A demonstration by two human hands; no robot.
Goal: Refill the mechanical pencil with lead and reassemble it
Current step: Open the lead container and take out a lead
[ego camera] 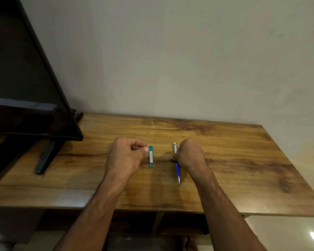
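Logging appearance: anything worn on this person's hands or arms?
Nothing shows. The left hand and right hand are bare, with no gloves, rings, watch or bracelet. Both forearms are uncovered up to the frame's edge; no sleeve is in view.

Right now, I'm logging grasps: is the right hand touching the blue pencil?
Touching. The head view shows the right hand curled over the middle of the pencil, thumb against its side, with no gap.

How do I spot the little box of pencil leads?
Look at the wooden table, right of the black TV. Between the two hands lies a small teal lead case, beside the thumb of the left hand. It is short and boxy with a pale label, unlike the long blue mechanical pencil in the right hand.
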